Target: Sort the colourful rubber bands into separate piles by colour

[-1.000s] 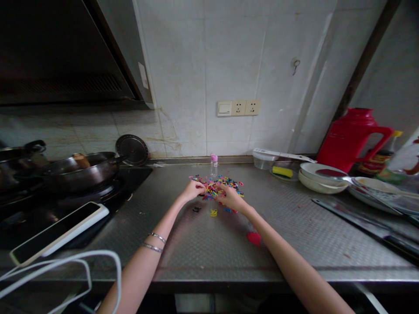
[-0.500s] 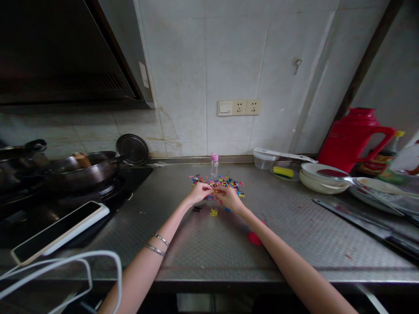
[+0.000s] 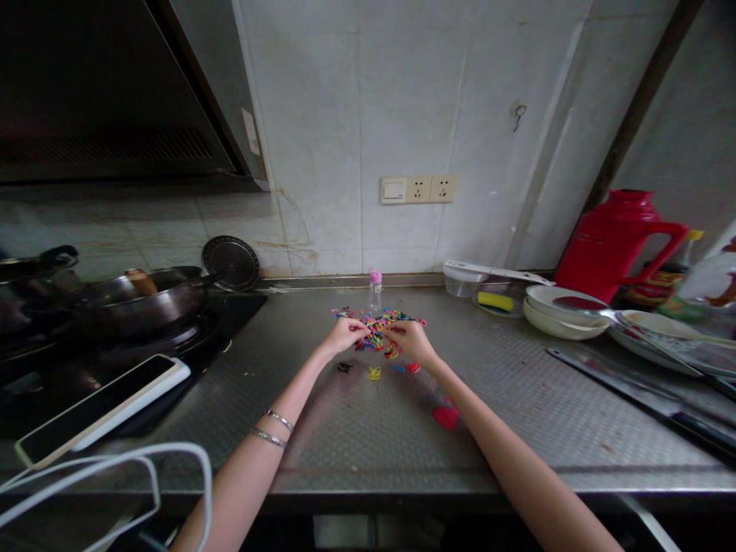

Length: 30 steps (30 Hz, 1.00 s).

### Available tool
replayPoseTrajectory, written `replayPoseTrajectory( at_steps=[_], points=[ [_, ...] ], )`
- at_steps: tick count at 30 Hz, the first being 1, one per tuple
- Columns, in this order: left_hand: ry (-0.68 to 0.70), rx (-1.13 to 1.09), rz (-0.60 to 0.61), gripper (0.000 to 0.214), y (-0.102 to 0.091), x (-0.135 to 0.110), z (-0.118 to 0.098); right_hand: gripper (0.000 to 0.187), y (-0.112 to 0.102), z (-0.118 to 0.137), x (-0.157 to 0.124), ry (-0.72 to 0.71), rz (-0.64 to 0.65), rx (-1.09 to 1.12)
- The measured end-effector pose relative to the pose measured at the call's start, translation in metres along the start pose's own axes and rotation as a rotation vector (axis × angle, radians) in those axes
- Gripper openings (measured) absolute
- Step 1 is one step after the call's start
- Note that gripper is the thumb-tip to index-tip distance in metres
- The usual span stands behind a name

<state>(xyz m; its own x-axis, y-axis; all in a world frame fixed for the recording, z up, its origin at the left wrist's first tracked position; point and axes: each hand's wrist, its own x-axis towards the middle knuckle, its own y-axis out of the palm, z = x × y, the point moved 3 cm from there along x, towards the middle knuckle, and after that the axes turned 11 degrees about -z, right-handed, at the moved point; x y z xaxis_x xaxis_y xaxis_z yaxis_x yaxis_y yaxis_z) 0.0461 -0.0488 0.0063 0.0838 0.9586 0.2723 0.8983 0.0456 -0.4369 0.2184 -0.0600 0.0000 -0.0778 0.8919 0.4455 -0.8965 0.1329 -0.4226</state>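
Note:
A loose heap of small many-coloured rubber bands lies on the metal counter. At its left side my left hand has thumb and fingertips pinched together; whatever is between them is too small to make out. On the right my right hand is also closed in a pinch over the heap, its fingertips partly hidden. Nearer to me sit small separate groups: black bands, yellow bands, blue bands and red bands. Behind the heap stands a small clear bottle with a pink cap.
A red patch lies beside my right forearm. To the right are a knife, stacked bowls, a yellow sponge and a red thermos. On the left are a pan, a phone-like device and white cable-like loops.
My hands have drawn apart slightly, from nearly touching at the fingertips to a small gap over the heap. The red group near my right hand now shows.

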Motion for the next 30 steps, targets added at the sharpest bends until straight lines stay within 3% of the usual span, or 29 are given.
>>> replayPoseTrajectory(
  at_steps=[9, 17, 30],
  points=[
    [0.038, 0.000, 0.045, 0.019, 0.004, -0.004, -0.006, 0.032, -0.022, -0.005, 0.009, 0.025, -0.141, -0.037],
    [0.061, 0.088, 0.148, 0.019, 0.011, -0.008, -0.007, 0.031, -0.026, -0.008, 0.011, -0.028, -0.158, -0.072],
    [0.125, 0.067, 0.163, 0.022, 0.018, -0.009, -0.006, 0.032, -0.026, -0.018, 0.013, -0.013, -0.085, 0.024]
  ],
)
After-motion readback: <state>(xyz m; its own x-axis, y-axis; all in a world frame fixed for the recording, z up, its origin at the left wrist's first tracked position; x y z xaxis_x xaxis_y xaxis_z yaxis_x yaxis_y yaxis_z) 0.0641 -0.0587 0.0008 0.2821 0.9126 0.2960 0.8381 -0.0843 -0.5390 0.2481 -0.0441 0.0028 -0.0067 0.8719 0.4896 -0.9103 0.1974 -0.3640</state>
